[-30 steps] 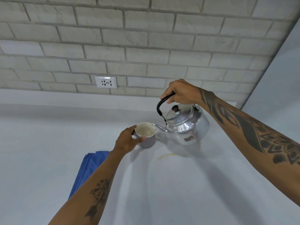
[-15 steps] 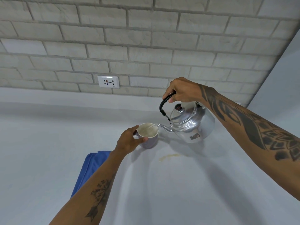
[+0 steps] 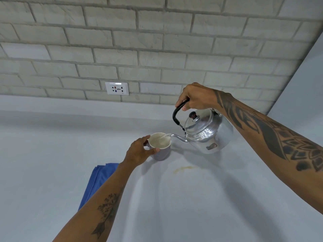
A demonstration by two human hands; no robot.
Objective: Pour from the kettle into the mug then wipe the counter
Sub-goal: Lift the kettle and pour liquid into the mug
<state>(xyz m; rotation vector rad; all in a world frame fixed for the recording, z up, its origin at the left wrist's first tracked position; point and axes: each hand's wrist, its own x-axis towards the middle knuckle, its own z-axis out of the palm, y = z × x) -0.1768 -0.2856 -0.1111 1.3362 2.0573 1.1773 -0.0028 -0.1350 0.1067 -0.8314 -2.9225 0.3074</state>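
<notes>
The person's right hand (image 3: 197,96) is wrapped closed around the black curved handle (image 3: 176,114) of a round, polished metal kettle (image 3: 208,131) with a dark-knobbed lid, holding it off the pale grey counter (image 3: 192,203) and tilted toward the left. Its slim curved spout (image 3: 176,137) reaches over the rim of a small purple mug with a cream interior (image 3: 160,145), and a thin clear stream runs from the spout tip into the mug. The mug stands upright on the counter just left of the kettle, near the middle of the view. The left hand (image 3: 139,152) cups the mug's left side, thumb and fingers curled partway around its wall and touching it, the grip loose rather than fully closed. A yellowish streak of spilled liquid (image 3: 183,169) lies on the counter in front of the mug and kettle, apart from both. A folded blue cloth (image 3: 97,182) lies on the counter to the left, partly hidden under the left forearm. Behind the counter rises a wall of pale bricks (image 3: 139,49) bearing a white wall socket (image 3: 116,88).
</notes>
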